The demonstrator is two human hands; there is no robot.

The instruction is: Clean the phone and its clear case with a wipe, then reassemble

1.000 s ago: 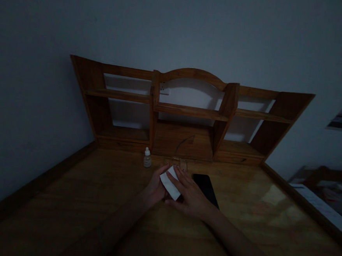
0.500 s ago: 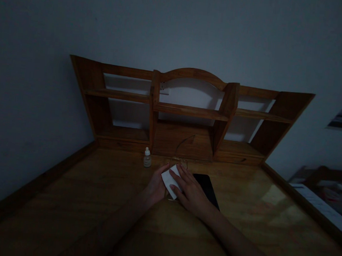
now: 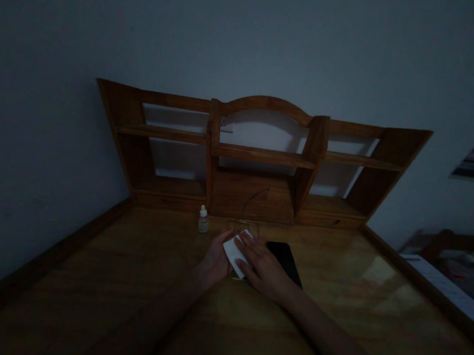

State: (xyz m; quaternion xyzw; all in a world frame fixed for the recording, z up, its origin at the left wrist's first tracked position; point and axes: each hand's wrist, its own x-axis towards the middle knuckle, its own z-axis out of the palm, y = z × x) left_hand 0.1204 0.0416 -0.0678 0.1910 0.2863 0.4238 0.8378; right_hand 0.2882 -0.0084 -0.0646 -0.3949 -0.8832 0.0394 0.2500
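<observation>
My left hand (image 3: 215,261) and my right hand (image 3: 262,268) both hold a folded white wipe (image 3: 235,255) at the middle of the desk. The left fingers grip its left edge, and the right fingers lie across its top. Beneath it lies a clear glass or plastic sheet (image 3: 249,230), mostly hidden by the wipe and my hands. A black smartphone (image 3: 284,259) lies just beyond my right hand, partly covered by it. A small white-capped dropper bottle (image 3: 203,221) stands left of the clear sheet, apart from my left hand.
A wooden hutch with shelves (image 3: 263,156) stands along the back of the polished wooden desk (image 3: 93,265). Raised wooden rails (image 3: 417,276) run along the desk's sides. A wall socket (image 3: 225,123) shows behind the hutch. The room is dim.
My hands have drawn slightly closer, and the white wipe has turned a little and sits less tilted. More of the clear sheet shows at its lower edge. The smartphone and bottle have not moved.
</observation>
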